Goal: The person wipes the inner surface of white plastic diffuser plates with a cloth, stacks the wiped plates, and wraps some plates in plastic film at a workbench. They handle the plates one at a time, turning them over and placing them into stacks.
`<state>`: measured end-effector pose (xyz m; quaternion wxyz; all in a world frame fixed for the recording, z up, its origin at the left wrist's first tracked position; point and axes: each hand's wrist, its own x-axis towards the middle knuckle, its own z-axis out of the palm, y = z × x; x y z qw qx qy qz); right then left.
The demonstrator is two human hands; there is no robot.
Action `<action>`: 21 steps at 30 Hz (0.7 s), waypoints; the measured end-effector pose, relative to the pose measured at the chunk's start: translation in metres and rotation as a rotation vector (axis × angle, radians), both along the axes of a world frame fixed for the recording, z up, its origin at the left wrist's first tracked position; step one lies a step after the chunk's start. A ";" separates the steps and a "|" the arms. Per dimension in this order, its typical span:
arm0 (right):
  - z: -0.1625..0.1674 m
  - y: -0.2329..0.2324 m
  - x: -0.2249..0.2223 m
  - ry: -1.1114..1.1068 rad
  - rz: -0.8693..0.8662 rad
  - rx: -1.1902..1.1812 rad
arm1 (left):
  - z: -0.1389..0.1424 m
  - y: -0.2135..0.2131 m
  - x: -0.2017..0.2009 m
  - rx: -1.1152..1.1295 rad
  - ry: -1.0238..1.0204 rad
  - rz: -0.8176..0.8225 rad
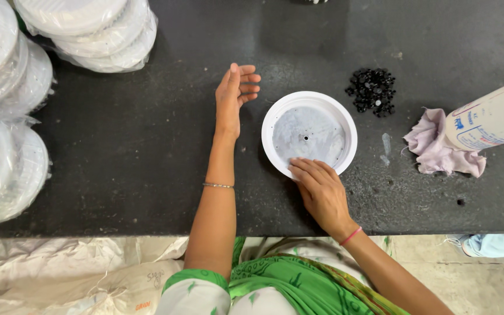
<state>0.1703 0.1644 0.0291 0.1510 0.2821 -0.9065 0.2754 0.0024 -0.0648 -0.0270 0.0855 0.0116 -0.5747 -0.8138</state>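
A round white plastic disc (pixel 309 133) with a grey centre and a small middle hole lies flat on the black worktop (pixel 147 151). My right hand (pixel 320 189) rests on its near rim, fingers flat on the disc. To the left of the disc my left hand (pixel 234 96) rests on its edge on the worktop, fingers loosely curled, holding nothing and not touching the disc.
A pile of small black beads or nuts (pixel 373 91) lies right of the disc. Further right are a crumpled pink cloth (pixel 438 149) and a large white bottle (pixel 491 116). Bagged stacks of white discs (pixel 97 32) fill the left side. White sacks (pixel 71 271) lie below the worktop edge.
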 end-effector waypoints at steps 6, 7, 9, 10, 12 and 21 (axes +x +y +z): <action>0.020 0.022 -0.027 -0.188 -0.202 -0.487 | -0.002 0.004 -0.007 0.012 -0.069 -0.075; 0.021 0.028 -0.033 -0.348 -0.280 -0.601 | -0.001 0.004 -0.006 0.110 -0.070 -0.163; 0.017 0.036 -0.047 -0.621 -0.280 -0.911 | 0.002 0.001 -0.002 0.304 -0.085 -0.332; 0.010 0.035 -0.056 -0.730 -0.194 -1.104 | 0.003 -0.001 0.000 0.329 -0.162 -0.373; -0.007 0.036 -0.074 -0.889 -0.136 -1.307 | 0.005 -0.005 0.003 0.372 -0.319 -0.447; -0.042 0.091 -0.116 -0.140 -0.497 -0.562 | -0.002 0.002 0.001 0.117 -0.376 -0.460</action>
